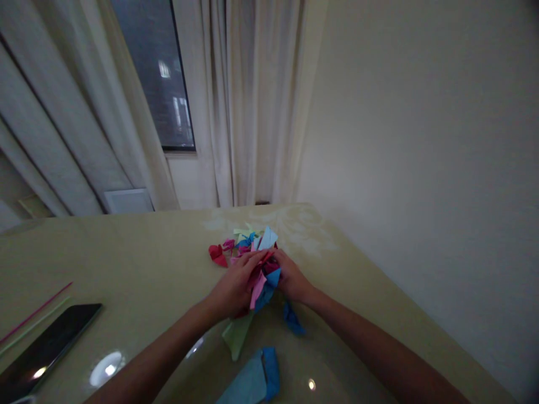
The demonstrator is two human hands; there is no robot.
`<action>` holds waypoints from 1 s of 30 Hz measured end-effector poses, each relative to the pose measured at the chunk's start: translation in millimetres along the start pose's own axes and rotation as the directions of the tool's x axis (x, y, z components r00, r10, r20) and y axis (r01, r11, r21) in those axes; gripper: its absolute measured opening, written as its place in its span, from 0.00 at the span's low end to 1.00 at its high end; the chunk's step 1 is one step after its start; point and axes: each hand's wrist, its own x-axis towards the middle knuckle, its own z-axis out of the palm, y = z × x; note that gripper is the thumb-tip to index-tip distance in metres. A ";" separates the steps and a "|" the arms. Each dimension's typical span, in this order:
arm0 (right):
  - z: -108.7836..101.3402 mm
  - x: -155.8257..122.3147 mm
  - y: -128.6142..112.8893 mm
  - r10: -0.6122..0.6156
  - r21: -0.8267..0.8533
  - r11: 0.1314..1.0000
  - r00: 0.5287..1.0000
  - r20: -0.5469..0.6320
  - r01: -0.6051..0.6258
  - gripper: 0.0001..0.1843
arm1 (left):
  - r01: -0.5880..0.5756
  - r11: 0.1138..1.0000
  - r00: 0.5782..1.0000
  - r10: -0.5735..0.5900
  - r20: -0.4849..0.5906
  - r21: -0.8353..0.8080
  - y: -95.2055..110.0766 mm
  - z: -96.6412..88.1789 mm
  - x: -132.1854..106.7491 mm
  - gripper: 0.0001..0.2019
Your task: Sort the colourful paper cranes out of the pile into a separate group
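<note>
My left hand [238,285] and my right hand [293,276] close in from either side on a bunch of folded coloured papers [266,286], pink, red and blue. Its fingers curved, each hand presses against the bunch; some fingertips are hidden among the papers. Just beyond lie more folded papers: a red one [217,255], a bright blue one [246,240] and a pale blue one [266,239]. Under my left hand a pale green paper [236,336] sticks out toward me. A dark blue folded paper [293,318] rests below my right hand.
Nearest me on the glossy table [138,252] is a light and dark blue paper [255,376]. At the left lie a black phone [50,348], a pink stick [37,311] and a pale green stick [36,325]. A wall [421,168] borders the right side; curtains [252,112] hang behind.
</note>
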 end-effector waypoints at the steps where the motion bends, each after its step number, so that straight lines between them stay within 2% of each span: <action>1: -7.0 8.5 -2.3 -0.019 0.023 1.000 1.000 -0.020 0.019 0.31 | 0.002 1.000 0.999 -0.004 -0.054 -0.026 -0.3 -12.4 6.3 0.34; 3: -28.2 20.1 -9.9 -0.041 0.056 0.998 0.999 0.033 0.039 0.41 | -0.005 0.996 0.992 -0.006 -0.122 -0.088 -0.9 -41.5 8.9 0.32; 4: -40.6 23.3 -13.9 -0.047 0.059 0.997 0.994 0.102 0.041 0.47 | -0.014 0.992 0.992 -0.002 -0.125 -0.125 -1.6 -56.4 5.8 0.33; 6: -64.2 25.9 -17.9 -0.049 0.042 0.998 0.963 0.265 0.039 0.55 | 0.002 0.981 0.997 -0.016 -0.072 -0.195 -5.2 -82.7 -6.9 0.33; 9: -85.7 26.2 -5.6 0.032 -0.058 0.998 0.908 0.417 -0.009 0.59 | 0.152 0.958 0.988 -0.139 0.069 -0.245 -22.4 -104.7 -31.3 0.31; 11: -87.3 30.2 14.5 0.172 -0.174 0.979 0.891 0.420 -0.107 0.64 | 0.224 0.959 0.973 -0.209 0.102 -0.175 -42.0 -105.0 -41.7 0.33; 13: -79.4 41.1 38.3 0.328 -0.277 0.933 0.861 0.389 -0.231 0.74 | 0.260 0.965 0.963 -0.256 0.087 -0.037 -63.7 -94.7 -41.8 0.41; 15: -63.7 58.4 59.1 0.405 -0.288 0.906 0.834 0.375 -0.310 0.82 | 0.310 0.947 0.945 -0.317 0.082 0.088 -81.7 -76.9 -30.7 0.54; 16: -53.6 68.3 66.8 0.394 -0.249 0.915 0.838 0.377 -0.318 0.82 | 0.327 0.937 0.937 -0.338 0.090 0.123 -88.0 -66.4 -21.9 0.58; 18: -30.5 86.6 75.6 0.338 -0.153 0.941 0.864 0.373 -0.302 0.78 | 0.312 0.938 0.935 -0.331 0.125 0.153 -95.1 -44.6 -1.4 0.64; 20: -7.3 99.1 76.1 0.287 -0.102 0.958 0.882 0.375 -0.268 0.69 | 0.256 0.959 0.955 -0.270 0.121 0.118 -95.9 -25.8 17.9 0.67; 23: 16.3 105.2 65.7 0.217 -0.041 0.975 0.906 0.364 -0.217 0.46 | 0.139 0.990 0.989 -0.140 0.053 0.008 -89.5 -13.7 37.1 0.59; 26: 13.3 103.6 43.7 0.150 0.024 0.986 0.947 0.284 -0.163 0.29 | 0.043 0.996 0.998 -0.047 -0.049 -0.084 -73.2 -29.1 43.6 0.46; 28: -4.1 101.5 23.3 0.102 0.067 0.991 0.970 0.219 -0.119 0.24 | -0.002 0.987 0.989 -0.021 -0.144 -0.162 -56.8 -52.0 42.1 0.40; 30: -29.1 97.3 1.8 0.042 0.106 0.992 0.981 0.190 -0.064 0.22 | 0.021 0.973 0.983 -0.063 -0.175 -0.230 -39.7 -78.4 35.1 0.36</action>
